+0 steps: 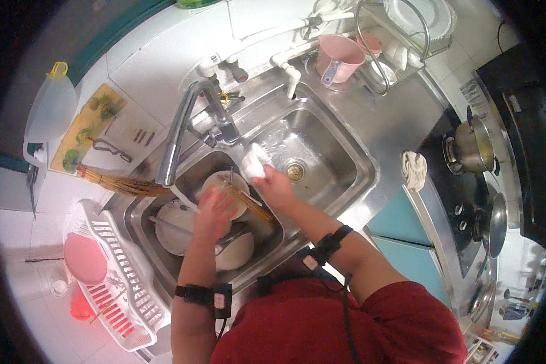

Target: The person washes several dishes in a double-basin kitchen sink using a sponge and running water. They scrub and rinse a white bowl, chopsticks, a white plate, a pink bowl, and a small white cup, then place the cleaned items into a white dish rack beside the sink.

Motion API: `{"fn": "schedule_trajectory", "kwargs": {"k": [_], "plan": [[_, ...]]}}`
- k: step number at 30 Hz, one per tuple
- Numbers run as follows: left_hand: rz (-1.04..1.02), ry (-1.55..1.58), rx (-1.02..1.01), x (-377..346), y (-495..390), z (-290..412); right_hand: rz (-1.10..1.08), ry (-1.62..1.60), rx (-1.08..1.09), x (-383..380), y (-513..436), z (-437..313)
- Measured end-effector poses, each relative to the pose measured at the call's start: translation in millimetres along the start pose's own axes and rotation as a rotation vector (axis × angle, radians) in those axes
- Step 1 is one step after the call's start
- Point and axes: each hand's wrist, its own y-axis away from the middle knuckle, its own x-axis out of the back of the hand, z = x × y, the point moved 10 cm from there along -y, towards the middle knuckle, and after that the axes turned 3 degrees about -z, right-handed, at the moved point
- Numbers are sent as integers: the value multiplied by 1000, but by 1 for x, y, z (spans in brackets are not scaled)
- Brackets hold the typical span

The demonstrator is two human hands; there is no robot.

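Observation:
My right hand [275, 185] grips a small white bowl [253, 164] above the divider between two steel sink basins. My left hand [216, 207], slightly blurred, is over the left basin with its fingers spread, holding nothing that I can see. Close to its fingers is a round bowl [241, 182] with wooden chopsticks [250, 202] lying across it. Below and around that hand, a large plate [166, 227] and a pale bowl [236, 251] lie in the left basin. Water runs from the steel faucet [178, 136] beside the left hand.
The right basin [332, 154] has a drain strainer [295, 172]. A white dish rack [132, 282] with a pink plate [85, 258] stands left; a straw brush [123, 182] is near the faucet. A pink pitcher [341, 59] stands behind. At right are a pot [473, 143] and cloth [414, 170].

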Motion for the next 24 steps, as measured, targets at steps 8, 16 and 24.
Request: {"fn": "schedule_trajectory", "kwargs": {"k": [8,16,24], "plan": [[-79,145,53,28,4,-24,-322,-1,381,-83,37,-61],[272,94,8,116,23,-19,-393,497,921,-141,76,-105],[275,-55,-147,98,33,10,-381,331,724,-147,65,-99]]}}
